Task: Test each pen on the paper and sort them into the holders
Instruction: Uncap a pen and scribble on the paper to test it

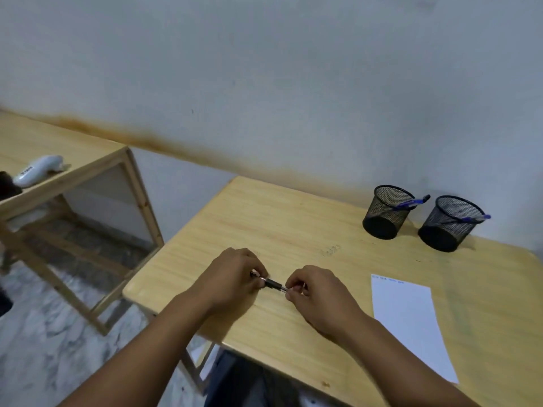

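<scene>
A dark pen (273, 283) is held level just above the wooden table (264, 224), between both hands. My left hand (235, 277) pinches its left end and my right hand (316, 292) pinches its right end; only the middle of the pen shows. A white sheet of paper (408, 321) with a few blue marks along its top edge lies to the right of my hands. Two black mesh holders stand at the back right: the left holder (385, 211) and the right holder (449, 223), each with a blue pen leaning out of it.
A second wooden table (58, 160) stands to the left across a gap, with a white device (36, 170) on it. A grey wall runs behind both tables. The marbled floor shows at lower left.
</scene>
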Demonstrator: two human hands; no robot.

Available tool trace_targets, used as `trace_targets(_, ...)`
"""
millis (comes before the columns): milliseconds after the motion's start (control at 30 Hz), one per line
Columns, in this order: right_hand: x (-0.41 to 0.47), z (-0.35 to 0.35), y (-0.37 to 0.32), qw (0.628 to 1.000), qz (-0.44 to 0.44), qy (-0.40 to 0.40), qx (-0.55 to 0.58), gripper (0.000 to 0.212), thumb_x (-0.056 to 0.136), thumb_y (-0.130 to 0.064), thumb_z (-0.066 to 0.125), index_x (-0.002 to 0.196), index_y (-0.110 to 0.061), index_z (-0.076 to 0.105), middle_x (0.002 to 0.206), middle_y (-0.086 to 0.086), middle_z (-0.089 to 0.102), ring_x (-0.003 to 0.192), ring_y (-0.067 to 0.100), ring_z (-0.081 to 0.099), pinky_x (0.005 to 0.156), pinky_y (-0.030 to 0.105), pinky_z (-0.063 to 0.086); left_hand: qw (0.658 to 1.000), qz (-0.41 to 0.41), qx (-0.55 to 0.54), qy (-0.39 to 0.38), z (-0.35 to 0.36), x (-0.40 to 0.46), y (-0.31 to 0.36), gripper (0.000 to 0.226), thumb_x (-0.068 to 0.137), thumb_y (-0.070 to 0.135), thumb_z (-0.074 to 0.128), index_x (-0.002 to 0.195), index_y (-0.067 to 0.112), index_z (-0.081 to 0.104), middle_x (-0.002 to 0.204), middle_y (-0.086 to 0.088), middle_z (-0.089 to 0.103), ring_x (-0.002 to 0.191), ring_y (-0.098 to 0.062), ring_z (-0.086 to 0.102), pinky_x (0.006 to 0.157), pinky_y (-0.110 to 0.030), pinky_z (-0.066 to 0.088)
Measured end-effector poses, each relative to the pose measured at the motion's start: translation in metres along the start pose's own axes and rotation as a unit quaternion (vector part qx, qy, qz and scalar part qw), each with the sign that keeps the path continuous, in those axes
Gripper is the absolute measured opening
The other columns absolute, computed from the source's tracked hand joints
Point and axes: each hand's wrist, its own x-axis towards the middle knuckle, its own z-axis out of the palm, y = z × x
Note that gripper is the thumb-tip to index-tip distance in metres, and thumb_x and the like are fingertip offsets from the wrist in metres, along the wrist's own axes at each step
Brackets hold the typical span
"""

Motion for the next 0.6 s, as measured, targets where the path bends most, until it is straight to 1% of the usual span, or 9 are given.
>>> trace_targets(67,-0.004,-0.003,0.005,1.000,0.008,0.012,0.003,0.010,0.088,-0.032,0.059,0.096,-0.035,0.065,0.091,-0.015,0.060,0.085,0.005,0.056,0.073,0.028,0.051,1.000,0.006,-0.028,0.003,0.004,0.001,0.003,0.007,0.090,0.031,0.068,0.094,0.034,0.073,0.092,0.016,0.067,0.084,-0.002,0.059,0.075,-0.031,0.052)
trace_targets(133,-0.009,-0.009,0.009,0.999,0.018,0.024,0.013,0.014,0.088,-0.035,0.059,0.101,-0.038,0.062,0.092,-0.018,0.058,0.086,0.002,0.054,0.071,0.022,0.047,0.998,0.021,-0.067,0.003,0.009,0.005,0.010,0.007,0.090,0.031,0.065,0.091,0.034,0.072,0.086,0.019,0.068,0.082,0.000,0.060,0.074,-0.031,0.053)
trace_targets(200,-0.014,-0.019,0.013,0.999,0.022,0.032,0.013,0.016,0.087,-0.038,0.060,0.103,-0.038,0.063,0.091,-0.020,0.059,0.084,0.001,0.055,0.068,0.018,0.043,0.995,0.041,-0.094,0.004,0.013,0.010,0.022,0.008,0.091,0.029,0.066,0.091,0.033,0.073,0.084,0.021,0.068,0.086,0.001,0.058,0.077,-0.027,0.050)
trace_targets(233,-0.016,-0.024,0.015,0.999,0.021,0.037,0.010,0.015,0.087,-0.039,0.060,0.101,-0.037,0.064,0.088,-0.019,0.060,0.082,0.001,0.055,0.066,0.017,0.043,0.993,0.049,-0.106,0.005,0.016,0.014,0.029,0.008,0.091,0.029,0.066,0.092,0.033,0.073,0.084,0.022,0.067,0.089,0.001,0.056,0.078,-0.024,0.047)
trace_targets(300,-0.019,-0.035,0.021,0.998,0.027,0.050,0.008,0.009,0.086,-0.037,0.061,0.094,-0.034,0.065,0.081,-0.018,0.060,0.079,0.001,0.056,0.065,0.019,0.046,0.990,0.069,-0.127,0.010,0.023,0.021,0.044,0.007,0.090,0.032,0.067,0.094,0.035,0.073,0.085,0.024,0.066,0.093,0.002,0.054,0.078,-0.019,0.043)
trace_targets(367,-0.024,-0.046,0.029,0.997,0.046,0.064,0.019,0.004,0.085,-0.034,0.061,0.088,-0.035,0.063,0.080,-0.019,0.062,0.078,0.001,0.058,0.068,0.024,0.052,0.984,0.089,-0.153,0.011,0.029,0.029,0.060,0.007,0.089,0.034,0.068,0.094,0.036,0.074,0.088,0.023,0.069,0.094,0.001,0.055,0.078,-0.018,0.042)
trace_targets(467,-0.035,-0.059,0.044,0.993,0.069,0.085,0.043,0.007,0.084,-0.037,0.060,0.090,-0.036,0.065,0.082,-0.021,0.066,0.078,0.002,0.063,0.070,0.030,0.057,0.976,0.108,-0.189,0.014,0.040,0.040,0.083,0.007,0.088,0.033,0.070,0.092,0.036,0.075,0.088,0.023,0.071,0.091,0.000,0.056,0.077,-0.019,0.043)
trace_targets(600,-0.054,-0.070,0.061,0.987,0.107,0.112,0.052,0.014,0.086,-0.048,0.057,0.094,-0.041,0.066,0.083,-0.022,0.069,0.078,0.001,0.065,0.066,0.036,0.059,0.966,0.133,-0.221,0.010,0.053,0.050,0.109,0.008,0.088,0.030,0.071,0.091,0.035,0.076,0.087,0.023,0.071,0.089,-0.002,0.057,0.076,-0.017,0.042)
